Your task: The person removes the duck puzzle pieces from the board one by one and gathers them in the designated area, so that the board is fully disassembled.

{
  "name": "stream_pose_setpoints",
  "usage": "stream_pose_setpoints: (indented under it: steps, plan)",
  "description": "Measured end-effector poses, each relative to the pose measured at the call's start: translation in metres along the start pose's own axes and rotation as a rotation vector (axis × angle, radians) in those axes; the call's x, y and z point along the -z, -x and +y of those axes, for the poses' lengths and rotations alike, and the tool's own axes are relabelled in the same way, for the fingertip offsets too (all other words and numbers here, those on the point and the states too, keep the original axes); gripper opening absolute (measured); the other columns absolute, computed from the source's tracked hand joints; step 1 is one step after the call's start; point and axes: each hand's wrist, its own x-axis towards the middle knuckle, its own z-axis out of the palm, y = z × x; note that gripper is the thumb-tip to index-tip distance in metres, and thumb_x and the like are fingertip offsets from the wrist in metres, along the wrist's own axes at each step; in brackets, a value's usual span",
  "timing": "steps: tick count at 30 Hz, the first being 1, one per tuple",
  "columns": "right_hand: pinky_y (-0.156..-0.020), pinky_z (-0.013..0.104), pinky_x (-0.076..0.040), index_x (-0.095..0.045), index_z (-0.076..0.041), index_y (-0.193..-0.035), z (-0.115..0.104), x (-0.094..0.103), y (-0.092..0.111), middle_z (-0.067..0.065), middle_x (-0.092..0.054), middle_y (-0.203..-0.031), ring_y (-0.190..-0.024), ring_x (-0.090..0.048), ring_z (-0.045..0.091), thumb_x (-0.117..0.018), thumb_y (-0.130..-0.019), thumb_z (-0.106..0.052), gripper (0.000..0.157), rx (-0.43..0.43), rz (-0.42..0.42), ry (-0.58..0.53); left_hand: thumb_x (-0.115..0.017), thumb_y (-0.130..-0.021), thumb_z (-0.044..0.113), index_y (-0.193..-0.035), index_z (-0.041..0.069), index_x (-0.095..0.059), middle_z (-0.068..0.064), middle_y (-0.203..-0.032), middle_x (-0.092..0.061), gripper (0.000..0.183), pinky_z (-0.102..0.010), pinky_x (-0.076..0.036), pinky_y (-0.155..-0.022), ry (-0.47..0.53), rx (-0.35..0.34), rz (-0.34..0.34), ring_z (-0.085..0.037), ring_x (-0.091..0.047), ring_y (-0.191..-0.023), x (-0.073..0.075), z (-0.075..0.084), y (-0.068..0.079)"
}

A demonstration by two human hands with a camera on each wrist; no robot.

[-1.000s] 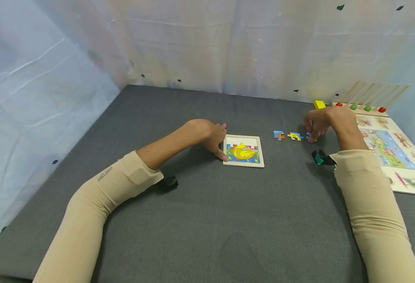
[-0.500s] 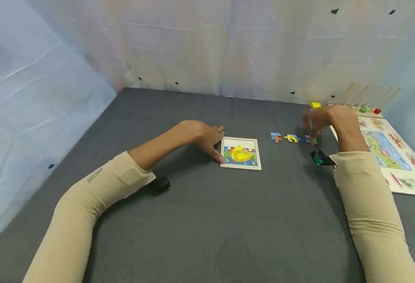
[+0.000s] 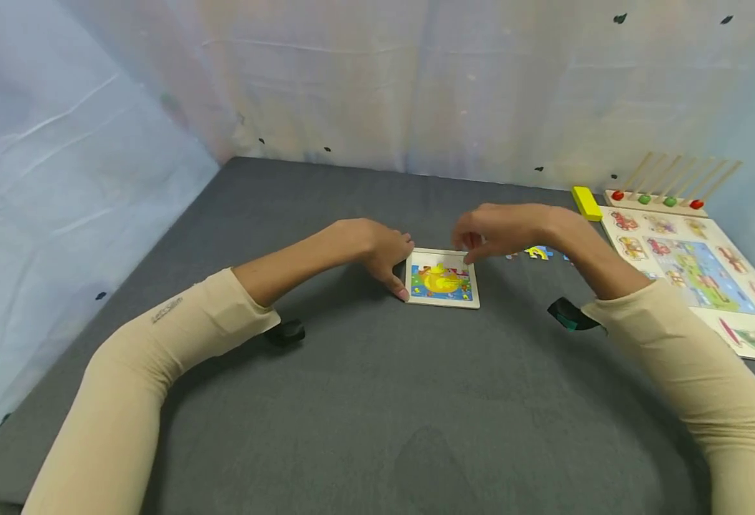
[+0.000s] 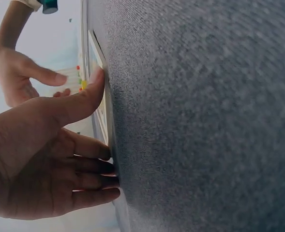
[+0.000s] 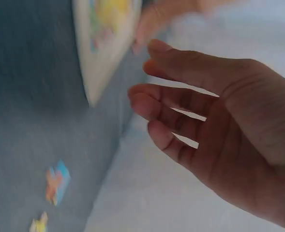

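Observation:
A small square jigsaw puzzle in a pale wooden tray [image 3: 443, 304] lies on the dark cloth, showing a yellow duck. White backing shows along its upper part. My left hand [image 3: 386, 256] braces the tray's left side, thumb at the near corner and fairly straight fingers toward the far one. In the left wrist view that thumb [image 4: 86, 99] touches the rim. My right hand [image 3: 502, 229] hovers over the tray's far right corner, its fingers [image 5: 173, 116] loosely bent; I see nothing between them. Loose puzzle pieces [image 3: 538, 252] lie right of the tray, partly hidden behind the right arm.
A larger picture board [image 3: 731, 286] lies at the right. Behind it stands a wooden base with upright sticks and red and green beads [image 3: 644, 199]. A yellow block [image 3: 586, 203] sits beside them. A pale curtain [image 3: 377, 93] hangs behind the table.
My right hand has left the rightmost loose piece and moved left to the tray. That piece stays on the cloth, partly covered by the arm. The left hand keeps its place.

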Motion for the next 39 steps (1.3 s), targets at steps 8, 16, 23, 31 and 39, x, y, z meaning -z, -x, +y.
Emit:
stream_pose_setpoints:
  steps: [8, 16, 23, 31, 39]
  plan:
    - [-0.088, 0.038, -0.056, -0.069, -0.006, -0.121, -0.019, -0.025, -0.034, 0.009, -0.067, -0.112, -0.095, -0.061, 0.019, -0.077, -0.096, -0.018, 0.029, 0.079, -0.002, -0.025, -0.049, -0.094, 0.08, -0.168, 0.004, -0.004, -0.016, -0.178, -0.003, 0.115, -0.045, -0.02, -0.134, -0.029, 0.025, -0.041, -0.029, -0.013, -0.166, 0.002, 0.008, 0.0]
    - [-0.081, 0.036, -0.059, -0.075, -0.004, -0.107, -0.024, -0.029, -0.046, 0.011, -0.074, -0.107, -0.085, -0.066, 0.019, -0.08, -0.091, -0.007, 0.017, 0.094, 0.043, -0.114, -0.047, -0.096, 0.078, -0.168, 0.004, -0.001, -0.016, -0.178, -0.001, 0.113, -0.043, -0.02, -0.134, -0.058, 0.028, -0.074, -0.029, -0.013, -0.166, 0.004, 0.01, -0.001]
    - [-0.073, 0.031, -0.055, -0.066, -0.002, -0.098, -0.025, -0.031, -0.046, 0.012, -0.069, -0.094, -0.074, -0.062, 0.016, -0.08, -0.09, -0.003, 0.017, 0.068, 0.077, -0.153, -0.047, -0.097, 0.078, -0.167, 0.002, 0.001, -0.018, -0.177, -0.001, 0.114, -0.042, -0.018, -0.135, -0.064, 0.024, -0.08, -0.03, -0.012, -0.166, 0.004, 0.011, -0.001]
    - [-0.064, 0.029, -0.055, -0.061, -0.004, -0.093, -0.025, -0.032, -0.04, 0.011, -0.069, -0.087, -0.063, -0.063, 0.019, -0.079, -0.091, -0.002, 0.018, 0.113, 0.148, -0.225, -0.046, -0.097, 0.078, -0.168, 0.004, 0.002, -0.016, -0.178, 0.0, 0.113, -0.043, -0.017, -0.135, -0.072, 0.043, -0.093, -0.029, -0.011, -0.166, 0.002, 0.009, 0.0]
    - [-0.07, 0.029, -0.054, -0.065, -0.007, -0.095, -0.013, -0.02, -0.013, 0.007, -0.069, -0.086, -0.075, -0.063, 0.017, -0.076, -0.094, -0.003, 0.012, 0.092, 0.285, -0.229, -0.047, -0.097, 0.078, -0.167, 0.001, 0.0, -0.017, -0.178, 0.001, 0.114, -0.043, -0.015, -0.136, -0.057, 0.037, -0.082, -0.03, -0.01, -0.166, 0.002, 0.009, -0.001]
